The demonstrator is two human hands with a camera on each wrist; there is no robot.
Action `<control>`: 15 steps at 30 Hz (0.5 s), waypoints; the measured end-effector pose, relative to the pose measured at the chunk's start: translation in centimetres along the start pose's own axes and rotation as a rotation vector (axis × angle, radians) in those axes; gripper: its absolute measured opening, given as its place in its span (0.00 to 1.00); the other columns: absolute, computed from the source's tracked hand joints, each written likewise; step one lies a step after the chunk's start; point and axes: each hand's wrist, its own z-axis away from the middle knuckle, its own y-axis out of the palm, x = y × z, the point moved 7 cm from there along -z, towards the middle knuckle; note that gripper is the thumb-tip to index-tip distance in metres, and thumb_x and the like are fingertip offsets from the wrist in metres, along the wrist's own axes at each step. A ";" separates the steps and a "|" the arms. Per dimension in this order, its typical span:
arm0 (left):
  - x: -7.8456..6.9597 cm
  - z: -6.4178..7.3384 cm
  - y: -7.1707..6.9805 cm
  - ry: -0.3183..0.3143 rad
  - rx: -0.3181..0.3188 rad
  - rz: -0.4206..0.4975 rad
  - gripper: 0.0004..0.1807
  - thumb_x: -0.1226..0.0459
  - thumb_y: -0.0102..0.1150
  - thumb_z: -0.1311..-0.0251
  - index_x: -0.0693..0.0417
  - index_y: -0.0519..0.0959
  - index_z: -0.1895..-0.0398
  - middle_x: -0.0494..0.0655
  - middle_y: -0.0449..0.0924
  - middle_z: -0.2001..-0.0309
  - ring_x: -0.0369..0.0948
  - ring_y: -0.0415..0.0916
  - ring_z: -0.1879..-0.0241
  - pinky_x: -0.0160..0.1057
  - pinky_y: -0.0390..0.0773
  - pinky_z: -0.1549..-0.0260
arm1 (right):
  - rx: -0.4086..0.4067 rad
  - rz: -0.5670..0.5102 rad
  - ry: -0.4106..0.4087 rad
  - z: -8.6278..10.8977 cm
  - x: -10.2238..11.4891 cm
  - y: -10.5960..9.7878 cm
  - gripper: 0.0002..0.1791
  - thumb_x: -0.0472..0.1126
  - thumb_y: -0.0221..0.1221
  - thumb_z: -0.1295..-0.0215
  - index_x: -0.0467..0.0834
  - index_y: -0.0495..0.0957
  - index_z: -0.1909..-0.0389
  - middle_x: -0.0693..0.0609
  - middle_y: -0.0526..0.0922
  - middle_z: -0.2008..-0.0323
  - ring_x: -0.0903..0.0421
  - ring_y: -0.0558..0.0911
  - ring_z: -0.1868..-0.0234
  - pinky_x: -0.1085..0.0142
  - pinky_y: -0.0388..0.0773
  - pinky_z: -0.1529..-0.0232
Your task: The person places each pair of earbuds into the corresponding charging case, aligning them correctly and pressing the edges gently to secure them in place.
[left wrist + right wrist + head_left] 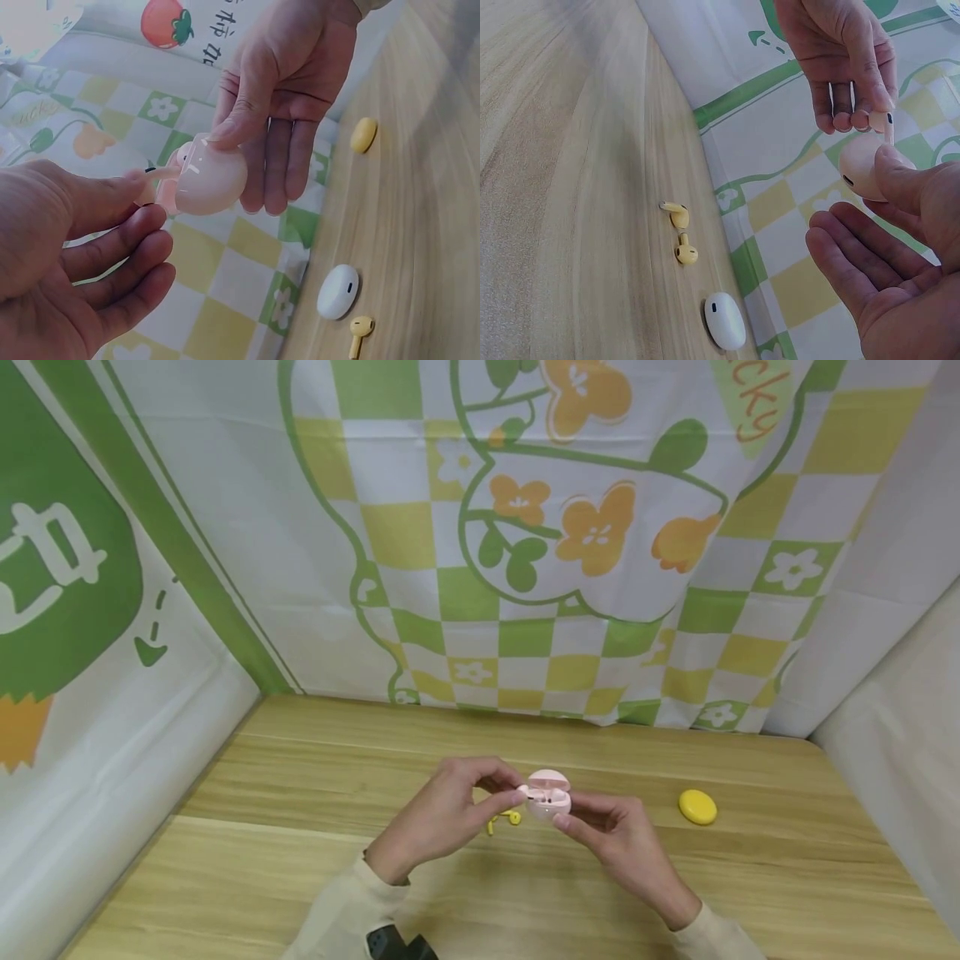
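My right hand holds a round, glossy pink earbud case above the table, gripping it between thumb and fingers. Its lid is raised. At the left side of the case, my left hand pinches a pale pink earbud between thumb and index finger. The earbud's stem reaches to the case's mouth in the left wrist view. That hand's other fingers are loosely bent and hold nothing. Inside the case, another rounded pink piece shows.
Two yellow earbuds lie on the wooden table, partly behind my left hand in the head view. Near them rests a white oval case. A round yellow case lies to the right. Patterned cloth hangs behind the table.
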 end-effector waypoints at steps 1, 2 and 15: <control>-0.1 0.0 0.0 0.015 -0.002 -0.013 0.05 0.62 0.65 0.32 0.53 0.85 0.58 0.37 0.86 0.63 0.33 0.81 0.62 0.36 0.80 0.60 | -0.001 0.000 0.005 0.0 0.0 0.0 0.16 0.31 0.67 0.35 0.31 0.83 0.48 0.38 0.86 0.51 0.56 0.87 0.53 0.62 0.85 0.55; -0.2 0.0 0.1 0.029 -0.003 -0.023 0.05 0.62 0.65 0.32 0.53 0.85 0.58 0.37 0.86 0.63 0.33 0.81 0.62 0.36 0.81 0.60 | -0.001 0.002 0.006 0.0 0.0 -0.1 0.16 0.31 0.67 0.35 0.31 0.83 0.48 0.39 0.86 0.51 0.56 0.87 0.53 0.61 0.85 0.55; -1.1 -0.1 0.2 0.077 -0.008 -0.121 0.05 0.64 0.63 0.31 0.54 0.86 0.58 0.38 0.84 0.63 0.32 0.80 0.64 0.34 0.80 0.63 | 0.002 0.009 0.011 0.1 0.1 -0.1 0.15 0.31 0.66 0.35 0.31 0.83 0.48 0.39 0.86 0.52 0.55 0.87 0.53 0.62 0.84 0.54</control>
